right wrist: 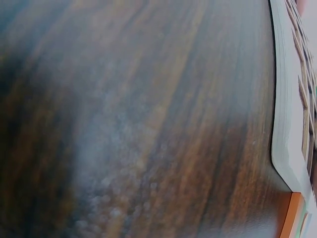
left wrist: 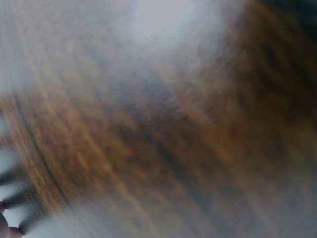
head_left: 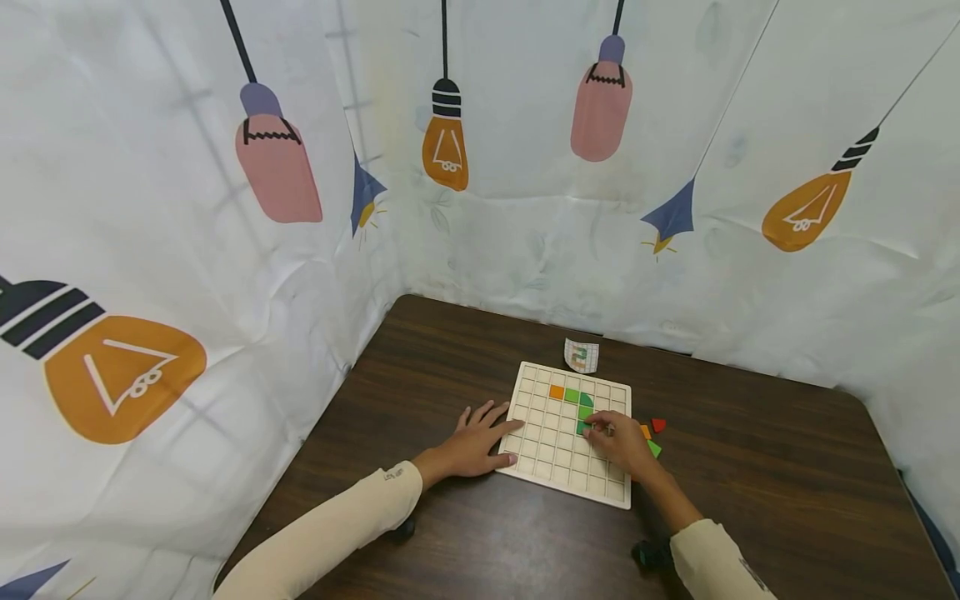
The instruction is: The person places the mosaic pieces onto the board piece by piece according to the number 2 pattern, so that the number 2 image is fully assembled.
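A pale wooden grid board (head_left: 547,454) lies on the dark table. In its squares sit an orange tile (head_left: 557,392), a light green tile (head_left: 572,395), a dark green tile with a rounded corner (head_left: 587,400) and another light green tile (head_left: 585,412). My right hand (head_left: 621,442) pinches a dark green tile (head_left: 582,427) at the lower end of this row, partly hidden by the fingers. My left hand (head_left: 472,446) rests with spread fingers on the board's left edge. In the left wrist view only fingertips (left wrist: 4,225) show.
A small paper card (head_left: 581,356) with a printed coloured pattern lies behind the board. To its right are loose pieces: a red one (head_left: 658,425), a green one (head_left: 654,449) and an orange one (head_left: 646,432). A printed cloth (head_left: 510,233) hangs around the table.
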The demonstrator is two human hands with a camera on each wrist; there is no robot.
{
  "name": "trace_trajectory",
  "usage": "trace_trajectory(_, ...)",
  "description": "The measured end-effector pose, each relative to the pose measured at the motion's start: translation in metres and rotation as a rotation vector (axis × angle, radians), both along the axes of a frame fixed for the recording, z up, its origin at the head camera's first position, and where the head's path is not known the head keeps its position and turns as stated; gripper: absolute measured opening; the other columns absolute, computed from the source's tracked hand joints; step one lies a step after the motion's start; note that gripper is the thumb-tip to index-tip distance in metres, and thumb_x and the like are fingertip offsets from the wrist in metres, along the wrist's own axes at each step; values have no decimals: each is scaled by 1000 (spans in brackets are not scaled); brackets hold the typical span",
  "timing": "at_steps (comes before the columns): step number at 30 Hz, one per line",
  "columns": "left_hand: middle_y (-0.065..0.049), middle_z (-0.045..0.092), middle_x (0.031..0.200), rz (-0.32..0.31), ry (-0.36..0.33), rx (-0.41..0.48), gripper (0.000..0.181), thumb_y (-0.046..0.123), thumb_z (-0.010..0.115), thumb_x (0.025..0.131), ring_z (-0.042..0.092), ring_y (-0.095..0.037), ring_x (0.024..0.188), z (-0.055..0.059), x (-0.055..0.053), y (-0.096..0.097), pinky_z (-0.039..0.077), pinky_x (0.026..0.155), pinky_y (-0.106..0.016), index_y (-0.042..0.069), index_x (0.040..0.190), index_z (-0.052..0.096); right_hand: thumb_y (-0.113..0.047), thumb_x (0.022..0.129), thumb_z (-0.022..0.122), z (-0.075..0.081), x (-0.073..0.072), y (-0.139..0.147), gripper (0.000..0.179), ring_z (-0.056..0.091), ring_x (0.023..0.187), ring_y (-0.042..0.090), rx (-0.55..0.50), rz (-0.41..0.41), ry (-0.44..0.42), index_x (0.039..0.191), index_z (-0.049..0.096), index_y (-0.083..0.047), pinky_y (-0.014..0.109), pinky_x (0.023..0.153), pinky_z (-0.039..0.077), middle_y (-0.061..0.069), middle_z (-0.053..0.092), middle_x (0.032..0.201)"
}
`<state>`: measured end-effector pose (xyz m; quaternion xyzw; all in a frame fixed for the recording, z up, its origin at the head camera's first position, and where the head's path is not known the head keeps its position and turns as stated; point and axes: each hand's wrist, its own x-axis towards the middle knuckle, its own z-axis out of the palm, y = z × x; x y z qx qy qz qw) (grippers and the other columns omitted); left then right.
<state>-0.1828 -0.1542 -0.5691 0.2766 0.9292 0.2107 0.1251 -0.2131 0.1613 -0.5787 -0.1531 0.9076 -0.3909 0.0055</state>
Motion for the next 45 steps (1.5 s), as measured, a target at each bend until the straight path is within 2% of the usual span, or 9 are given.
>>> trace_trajectory(8, -11, 19, 167, -3, -3, 6, 63, 52, 55, 101, 14, -41, 154, 1, 0, 0, 14, 115, -72, 28, 156, 37, -12, 87, 79, 2, 1, -1, 15, 51, 72, 12, -23, -11, -23, 100, 77, -7, 24, 63, 42, 0, 66, 85)
trace_trajectory(18, -11, 19, 167, -1, -9, -1, 63, 52, 55, 101, 14, -41, 154, 2, 1, 1, 14, 115, -72, 28, 157, 37, -13, 86, 80, 3, 1, -1, 14, 52, 75, 13, -2, -22, -30, 99, 78, -7, 25, 65, 42, 1, 66, 85)
trace_trajectory(28, -10, 20, 167, 2, -1, -8, 64, 54, 54, 100, 14, -41, 154, 1, 0, 1, 14, 114, -72, 30, 157, 37, -17, 86, 81, 5, 2, 3, 21, 53, 76, 13, -27, -31, -73, 105, 76, -8, 25, 64, 42, 0, 66, 86)
trace_trajectory(32, -11, 20, 167, 1, 2, -13, 64, 55, 54, 100, 15, -41, 154, -1, -1, 0, 15, 114, -72, 30, 157, 36, -17, 89, 78, 7, 3, 12, 24, 56, 67, 9, -67, -43, -85, 110, 74, -6, 24, 59, 45, 3, 67, 89)
trace_trajectory(35, -10, 20, 167, -1, 3, -15, 64, 55, 53, 100, 15, -41, 154, -1, -1, 0, 15, 114, -72, 30, 157, 36, -20, 95, 72, 10, 3, 22, 26, 53, 56, 7, -114, -47, -101, 115, 72, -3, 27, 52, 47, 7, 66, 91)
trace_trajectory(36, -10, 20, 167, -1, 4, -15, 65, 55, 53, 100, 15, -41, 154, -1, -1, 0, 15, 114, -72, 30, 157, 36, -22, 97, 70, 12, 2, 26, 26, 53, 57, 7, -114, -59, -96, 115, 71, -3, 27, 54, 48, 8, 67, 91)
trace_trajectory(41, -10, 19, 167, -1, -3, -13, 64, 55, 53, 100, 14, -41, 154, 0, -1, 0, 14, 115, -71, 30, 157, 36, -34, 102, 61, 23, 1, 47, 38, 54, 52, 13, -146, -126, -147, 122, 68, -3, 30, 50, 48, 17, 66, 92)
trace_trajectory(45, -10, 19, 167, 2, -5, -6, 64, 53, 54, 100, 14, -40, 154, 0, 0, 0, 14, 115, -71, 30, 157, 36, -38, 103, 58, 29, 3, 63, 44, 53, 50, 18, -158, -157, -182, 125, 65, -1, 32, 48, 48, 20, 65, 97)
